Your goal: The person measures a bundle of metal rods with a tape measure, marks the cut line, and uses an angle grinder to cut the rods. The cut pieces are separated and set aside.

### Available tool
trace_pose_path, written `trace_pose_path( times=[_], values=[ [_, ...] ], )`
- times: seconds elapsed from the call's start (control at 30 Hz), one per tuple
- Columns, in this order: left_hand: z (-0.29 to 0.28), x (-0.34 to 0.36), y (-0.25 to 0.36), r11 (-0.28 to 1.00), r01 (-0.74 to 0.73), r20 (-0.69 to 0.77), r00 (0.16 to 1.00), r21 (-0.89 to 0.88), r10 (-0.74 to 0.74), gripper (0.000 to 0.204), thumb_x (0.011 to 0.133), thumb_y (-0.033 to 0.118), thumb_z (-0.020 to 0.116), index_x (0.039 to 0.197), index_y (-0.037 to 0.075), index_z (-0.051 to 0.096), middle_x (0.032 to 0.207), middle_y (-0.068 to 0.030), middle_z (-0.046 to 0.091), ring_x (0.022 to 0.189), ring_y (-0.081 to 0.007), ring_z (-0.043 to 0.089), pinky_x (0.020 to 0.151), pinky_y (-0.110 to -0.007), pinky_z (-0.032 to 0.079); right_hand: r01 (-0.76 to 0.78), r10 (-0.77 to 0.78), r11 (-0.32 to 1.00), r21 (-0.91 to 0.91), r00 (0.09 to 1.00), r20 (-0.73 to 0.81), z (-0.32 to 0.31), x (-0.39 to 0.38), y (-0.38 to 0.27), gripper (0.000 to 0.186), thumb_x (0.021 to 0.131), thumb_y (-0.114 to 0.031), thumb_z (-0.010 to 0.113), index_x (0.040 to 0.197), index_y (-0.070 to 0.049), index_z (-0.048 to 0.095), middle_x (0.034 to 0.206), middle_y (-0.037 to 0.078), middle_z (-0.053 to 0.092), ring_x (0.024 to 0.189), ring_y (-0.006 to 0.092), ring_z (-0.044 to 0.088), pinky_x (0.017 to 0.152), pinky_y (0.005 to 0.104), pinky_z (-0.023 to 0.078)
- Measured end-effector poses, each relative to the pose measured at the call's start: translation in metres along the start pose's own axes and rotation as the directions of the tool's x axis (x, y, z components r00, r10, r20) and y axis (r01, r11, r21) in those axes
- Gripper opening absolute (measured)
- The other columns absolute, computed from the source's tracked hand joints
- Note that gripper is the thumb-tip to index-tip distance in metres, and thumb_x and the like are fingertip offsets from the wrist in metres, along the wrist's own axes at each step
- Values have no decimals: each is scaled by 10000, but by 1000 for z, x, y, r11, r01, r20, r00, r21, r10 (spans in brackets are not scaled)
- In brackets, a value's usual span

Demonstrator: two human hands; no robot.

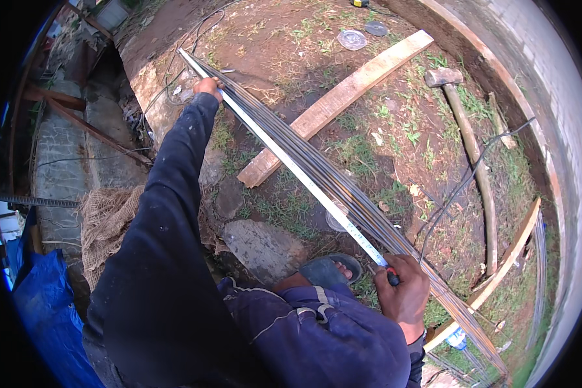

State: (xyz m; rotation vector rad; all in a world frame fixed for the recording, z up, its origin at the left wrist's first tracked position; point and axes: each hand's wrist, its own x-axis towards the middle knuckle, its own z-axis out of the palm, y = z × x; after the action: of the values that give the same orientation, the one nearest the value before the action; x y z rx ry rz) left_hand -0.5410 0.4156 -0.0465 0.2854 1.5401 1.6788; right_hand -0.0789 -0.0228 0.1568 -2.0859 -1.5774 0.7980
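A bundle of long thin steel rods (343, 181) runs diagonally from the upper left to the lower right. Along its near side lies the pale blade of a measuring tape (297, 172), pulled out straight. Far up the bundle, my left hand (208, 86) is closed on the tape, against the rods. My right hand (404, 289) grips the tape's near end beside the rods. A small red and black object (392, 276) shows between its fingers; its full shape is hidden.
Under the rods lies a wooden plank (362, 84). A sledgehammer (465, 123) rests on the right, near a curved wooden strip (517, 249). My sandalled foot (333, 269) stands by a flat stone (265, 249). Left are burlap (110, 223) and blue tarp (48, 310).
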Motion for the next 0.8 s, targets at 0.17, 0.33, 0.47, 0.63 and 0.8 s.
trace_pose_path(
  times=[0.17,0.33,0.47,0.63,0.8],
  values=[
    [35,-6,-20,997,83,43,996,7,-83,121,931,-46,376,929,-11,492,749,-120,544,558,-204,492,482,-347,436,-52,51,998,-30,998,-29,-6,-6,11,248,800,-138,695,1030,-55,731,967,145,687,811,367,684,711,435,544],
    [-49,173,41,976,202,289,933,77,-216,195,1040,125,412,921,38,539,733,-45,546,632,-178,544,590,-373,521,10,-11,999,32,999,48,-20,-30,80,300,831,-177,701,1114,-76,694,934,127,679,805,360,680,706,455,544],
    [-32,150,-12,-351,-594,641,767,724,24,270,1052,204,440,1056,-30,573,899,-114,624,776,-212,571,716,-364,513,-191,199,973,-128,979,48,-55,-89,149,240,808,-198,737,988,-67,648,916,120,687,817,377,677,712,470,532],
    [-34,94,-32,-679,-496,653,756,541,-32,425,1064,281,470,1196,-99,607,1093,-207,693,935,-248,608,840,-356,508,-379,372,914,-144,925,-71,-110,-166,225,227,777,-184,755,945,-73,650,895,140,686,861,381,661,733,466,509],
    [-26,108,-34,99,-912,917,399,399,-16,488,1051,347,487,1144,-108,639,1116,-312,670,942,-298,663,819,-409,522,-391,345,895,-216,912,-224,-111,-193,288,231,786,-178,728,974,-77,641,871,123,657,922,369,642,792,452,508]
  ],
)
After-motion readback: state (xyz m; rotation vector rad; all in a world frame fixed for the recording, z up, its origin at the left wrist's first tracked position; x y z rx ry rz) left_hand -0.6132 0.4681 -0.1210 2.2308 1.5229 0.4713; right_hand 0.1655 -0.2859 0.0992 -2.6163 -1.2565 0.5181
